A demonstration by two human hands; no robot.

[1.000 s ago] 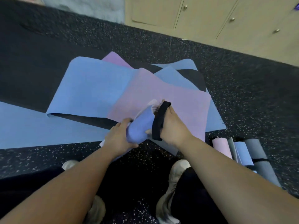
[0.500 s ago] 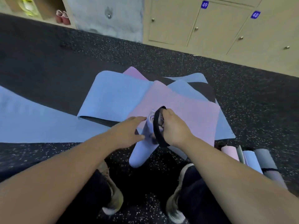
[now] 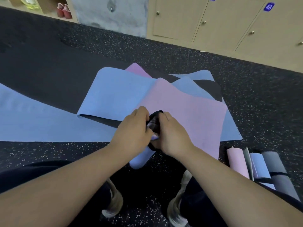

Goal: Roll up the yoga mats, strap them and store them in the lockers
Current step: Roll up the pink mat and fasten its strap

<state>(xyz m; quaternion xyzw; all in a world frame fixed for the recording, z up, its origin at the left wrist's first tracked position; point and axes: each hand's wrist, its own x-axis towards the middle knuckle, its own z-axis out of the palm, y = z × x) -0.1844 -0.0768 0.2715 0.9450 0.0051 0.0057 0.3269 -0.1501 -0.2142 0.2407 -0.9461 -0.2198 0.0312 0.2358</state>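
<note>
A dark speckled rubber floor point(image 3: 246, 99) runs out to a row of beige lockers point(image 3: 213, 22) with small knobs, one bearing a blue plate numbered 48, beside a grey concrete wall point(image 3: 114, 15); flat mats lie fanned across the floor ahead of me, a pink flat mat point(image 3: 188, 108) on top, a blue flat mat point(image 3: 114, 94) to its left and a long blue mat point(image 3: 41, 123) stretching off to the left edge; my left hand point(image 3: 132, 131) has its fingers curled over the upper end of the rolled blue mat point(image 3: 141, 158), knuckles up, thumb side pressed close to the roll; my right hand point(image 3: 170, 133) faces it, fingers bent and closed on the black strap point(image 3: 155, 117), which loops round the top of the roll between my two hands; the fingertips themselves are hidden behind the knuckles, so I cannot tell exactly how they pinch; the roll slants down toward me, its lower end free above the floor between my shoes point(image 3: 114, 202); off to my right three rolled mats lie side by side, a pink rolled mat point(image 3: 236, 163), a blue strapped roll point(image 3: 260, 169) and a grey rolled mat point(image 3: 277, 174).
</note>
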